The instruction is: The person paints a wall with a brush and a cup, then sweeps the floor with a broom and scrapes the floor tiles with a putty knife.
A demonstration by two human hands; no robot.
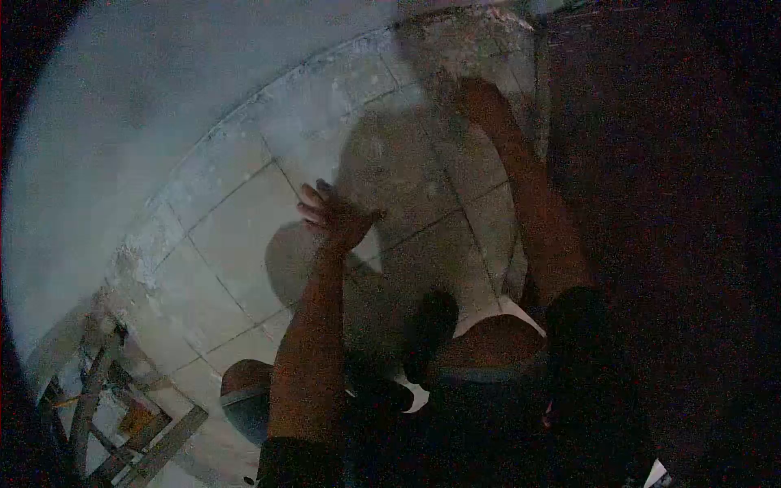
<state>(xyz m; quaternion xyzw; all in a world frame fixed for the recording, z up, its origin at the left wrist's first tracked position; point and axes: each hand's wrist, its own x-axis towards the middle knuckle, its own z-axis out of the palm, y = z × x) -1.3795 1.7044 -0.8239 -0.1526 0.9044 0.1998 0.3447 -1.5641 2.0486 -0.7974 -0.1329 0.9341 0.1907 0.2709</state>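
Note:
My left hand [338, 218] is stretched over the tiled floor [228, 215] with its fingers spread and nothing in it. Farther forward, near the foot of the wall, my right hand [480, 99] reaches down into shadow. Its fingers are too dark to make out, and so is anything they may hold or touch. Around it the floor edge looks rough and stained. Both arms extend past my bent knees [492, 346], and their shadows fall across the tiles.
A pale wall [122, 138] rises on the left and ahead, with crumbly residue along its base. A dark surface [651, 179] borders the tiles on the right. At the lower left stands a frame of wooden bars [167, 447] with items among them. The light is dim.

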